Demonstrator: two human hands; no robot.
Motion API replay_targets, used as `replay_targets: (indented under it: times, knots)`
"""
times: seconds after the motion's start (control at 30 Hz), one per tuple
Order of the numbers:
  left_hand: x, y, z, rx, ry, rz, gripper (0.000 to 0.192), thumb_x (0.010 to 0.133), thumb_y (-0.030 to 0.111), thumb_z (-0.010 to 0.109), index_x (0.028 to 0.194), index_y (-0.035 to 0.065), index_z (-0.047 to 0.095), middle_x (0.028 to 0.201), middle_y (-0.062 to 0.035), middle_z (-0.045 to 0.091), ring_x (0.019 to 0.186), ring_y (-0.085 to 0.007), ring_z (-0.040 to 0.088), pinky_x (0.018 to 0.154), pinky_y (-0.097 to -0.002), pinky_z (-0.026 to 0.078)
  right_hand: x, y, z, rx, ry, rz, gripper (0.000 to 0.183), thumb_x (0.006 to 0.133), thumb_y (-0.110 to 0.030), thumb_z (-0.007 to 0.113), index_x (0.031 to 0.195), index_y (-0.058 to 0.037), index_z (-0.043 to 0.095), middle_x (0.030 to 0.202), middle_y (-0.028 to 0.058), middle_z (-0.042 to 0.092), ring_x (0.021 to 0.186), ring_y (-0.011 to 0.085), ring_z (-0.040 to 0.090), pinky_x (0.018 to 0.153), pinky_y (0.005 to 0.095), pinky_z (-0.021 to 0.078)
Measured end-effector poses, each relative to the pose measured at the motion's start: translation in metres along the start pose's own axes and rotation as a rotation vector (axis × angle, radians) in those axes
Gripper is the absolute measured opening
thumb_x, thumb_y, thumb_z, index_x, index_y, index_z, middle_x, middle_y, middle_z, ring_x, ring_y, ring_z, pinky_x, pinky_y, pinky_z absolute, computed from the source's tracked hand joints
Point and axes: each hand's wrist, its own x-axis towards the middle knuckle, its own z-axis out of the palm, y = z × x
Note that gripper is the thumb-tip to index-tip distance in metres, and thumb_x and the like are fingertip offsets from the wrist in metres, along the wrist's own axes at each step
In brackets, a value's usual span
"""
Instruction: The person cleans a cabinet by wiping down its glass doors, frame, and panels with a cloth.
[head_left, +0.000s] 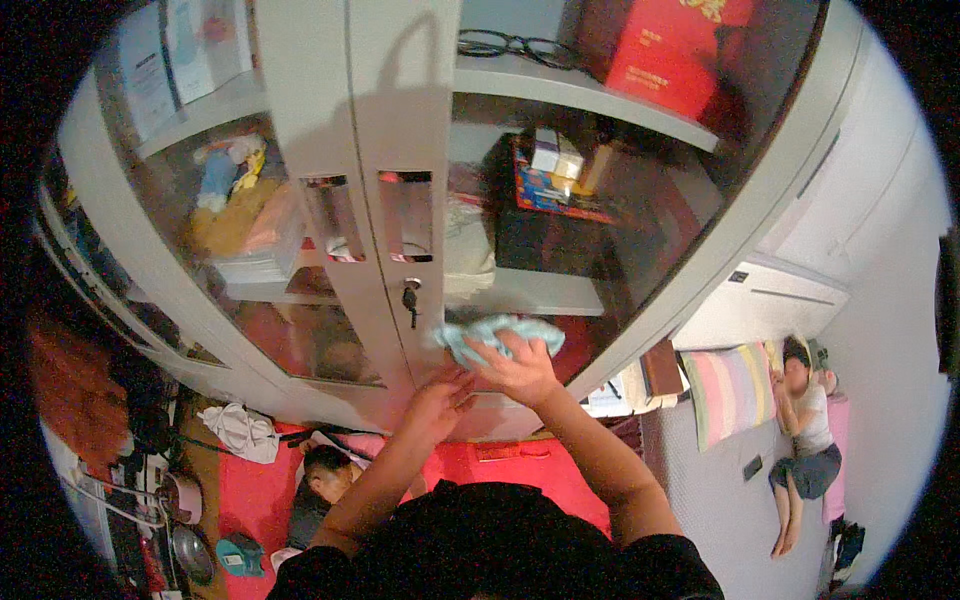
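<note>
My right hand (521, 371) presses a light blue cloth (506, 335) against the lower part of the right glass door of a pale cabinet. The cloth is bunched under the fingers. My left hand (437, 411) is just below and to the left, near the bottom of the door frame, with nothing seen in it. Its fingers are loosely bent and partly apart; whether they touch the cabinet I cannot tell. Above both hands, a key (410, 298) hangs from the lock on the right door frame (390, 247). Both doors appear closed.
Behind the glass are eyeglasses (517, 49), a red folder (675, 60), a box of small items (559, 176) and stacked papers (259, 259). A person lies on the red floor covering (255, 487); another person is on the grey bed (697, 517) at right. Pots (191, 553) stand at left.
</note>
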Motion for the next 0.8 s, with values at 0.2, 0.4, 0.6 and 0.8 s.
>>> replay_targets:
  times: [0.2, 0.4, 0.6, 0.8]
  knots:
    - [-0.003, -0.005, -0.008, 0.081, -0.038, 0.031, 0.038, 0.093, 0.008, 0.054, 0.131, 0.0097, 0.053, 0.129, -0.0075, 0.06, 0.113, -0.0243, 0.059, 0.092, -0.0414, 0.048, 0.035, 0.043, -0.046, -0.098, -0.017, -0.038, 0.048, 0.073, -0.034, 0.064, 0.121, -0.0377, 0.066, 0.137, -0.0109, 0.056, 0.106, 0.0219, 0.055, 0.069, 0.0401, 0.0411]
    - [-0.017, 0.004, 0.039, 0.201, -0.055, 0.045, 0.041, 0.096, 0.012, 0.054, 0.137, 0.0075, 0.051, 0.123, -0.0077, 0.062, 0.109, -0.0218, 0.059, 0.091, -0.0374, 0.048, 0.227, 0.085, -0.145, -0.211, 0.412, 0.097, 0.049, 0.071, -0.01, 0.064, 0.115, -0.0306, 0.072, 0.131, 0.0026, 0.058, 0.117, 0.0262, 0.053, 0.099, 0.0456, 0.0373]
    - [-0.01, 0.01, 0.041, 0.497, -0.207, 0.275, 0.038, 0.096, 0.01, 0.057, 0.133, 0.0056, 0.058, 0.114, -0.0058, 0.063, 0.098, -0.0157, 0.059, 0.087, -0.0305, 0.048, 0.174, 0.056, -0.09, -0.268, 0.357, 0.154, 0.047, 0.074, -0.025, 0.063, 0.119, -0.0377, 0.068, 0.137, -0.0027, 0.056, 0.113, 0.0298, 0.048, 0.087, 0.0449, 0.039]
    - [-0.048, 0.037, 0.106, 0.943, -0.287, 0.556, 0.038, 0.098, 0.013, 0.057, 0.136, 0.0089, 0.058, 0.11, -0.001, 0.063, 0.089, -0.0092, 0.056, 0.08, -0.0245, 0.046, 0.142, 0.066, -0.106, -0.238, 0.191, -0.126, 0.045, 0.068, -0.024, 0.064, 0.109, -0.039, 0.073, 0.126, -0.0077, 0.061, 0.097, 0.0228, 0.054, 0.071, 0.0373, 0.0398]
